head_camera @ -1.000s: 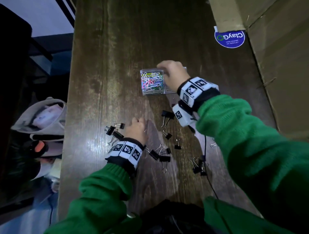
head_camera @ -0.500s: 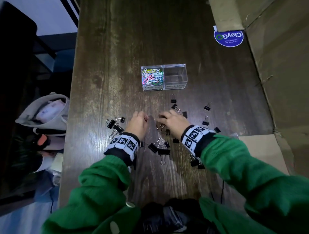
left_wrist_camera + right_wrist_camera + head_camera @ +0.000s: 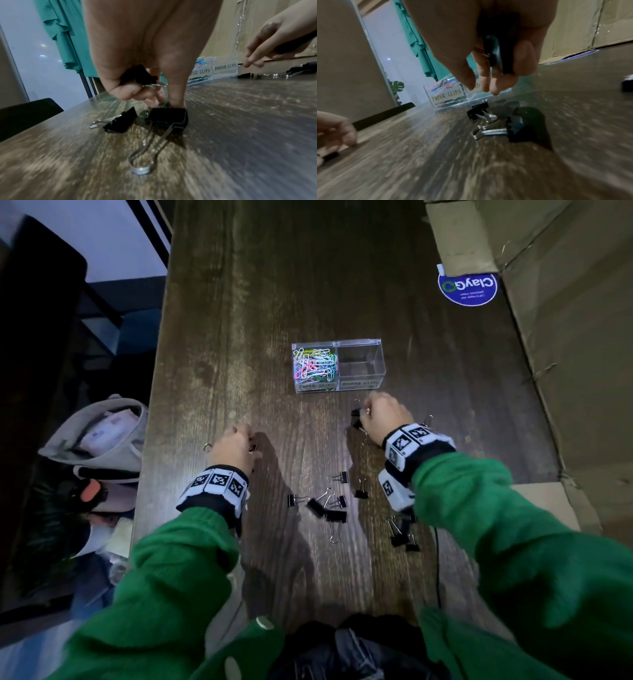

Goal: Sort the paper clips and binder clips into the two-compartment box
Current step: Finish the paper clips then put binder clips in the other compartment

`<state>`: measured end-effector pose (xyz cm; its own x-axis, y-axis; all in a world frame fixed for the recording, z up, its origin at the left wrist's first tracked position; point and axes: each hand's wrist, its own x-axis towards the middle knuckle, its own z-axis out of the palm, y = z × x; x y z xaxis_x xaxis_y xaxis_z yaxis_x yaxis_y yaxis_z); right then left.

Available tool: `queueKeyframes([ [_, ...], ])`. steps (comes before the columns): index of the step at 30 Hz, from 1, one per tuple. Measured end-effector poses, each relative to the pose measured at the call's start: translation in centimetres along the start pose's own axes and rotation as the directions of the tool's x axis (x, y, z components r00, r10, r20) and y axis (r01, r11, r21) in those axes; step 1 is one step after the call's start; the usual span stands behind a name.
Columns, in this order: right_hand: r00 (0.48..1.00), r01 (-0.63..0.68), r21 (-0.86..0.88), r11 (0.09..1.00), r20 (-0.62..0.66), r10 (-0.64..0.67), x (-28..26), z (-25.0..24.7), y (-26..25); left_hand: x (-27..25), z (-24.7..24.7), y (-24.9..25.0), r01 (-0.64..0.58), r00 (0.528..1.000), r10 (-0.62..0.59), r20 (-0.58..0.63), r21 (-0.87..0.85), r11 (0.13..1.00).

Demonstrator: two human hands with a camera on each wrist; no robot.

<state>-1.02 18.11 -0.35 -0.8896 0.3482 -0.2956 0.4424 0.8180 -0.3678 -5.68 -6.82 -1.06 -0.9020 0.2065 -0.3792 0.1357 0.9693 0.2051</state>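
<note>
A clear two-compartment box stands mid-table; its left side holds several coloured paper clips, and its right side, labelled BINDER CLIPS, looks bare. My left hand grips a black binder clip in its curled fingers while a fingertip touches another clip on the wood. My right hand, just in front of the box, holds a black binder clip against the palm, above two clips lying on the table. Several black binder clips lie between my wrists.
A large cardboard box runs along the right side, with a blue round sticker beside it. The wooden table's left edge drops off to a grey bag below. More clips lie under my right wrist.
My right hand went from the box back to the clips, then forward again with a clip. My left hand shifted left onto the clips there.
</note>
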Motion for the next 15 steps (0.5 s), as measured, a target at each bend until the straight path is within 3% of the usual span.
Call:
queueKeyframes([
  [3,0.997,-0.079,-0.083,0.993,0.003,0.079,1.4,0.7,-1.2,0.0,0.1,0.3,0.002,1.0,-0.002,0.006,-0.035,0.999],
  [8,0.998,-0.005,-0.126,0.992,0.058,0.012,2.0,0.4,-3.0,-0.5,1.3,0.7,-0.045,0.999,0.044,-0.007,-0.123,0.991],
  [13,0.973,0.025,0.116,0.993,-0.229,0.002,3.6,-4.5,-4.3,-0.9,2.4,0.5,-0.09,0.995,0.082,-0.051,-0.177,0.98],
  [15,0.977,0.011,0.073,0.997,-0.211,0.005,5.0,-6.3,-4.4,-1.1,2.2,0.7,-0.092,0.994,0.078,-0.075,-0.205,0.975],
])
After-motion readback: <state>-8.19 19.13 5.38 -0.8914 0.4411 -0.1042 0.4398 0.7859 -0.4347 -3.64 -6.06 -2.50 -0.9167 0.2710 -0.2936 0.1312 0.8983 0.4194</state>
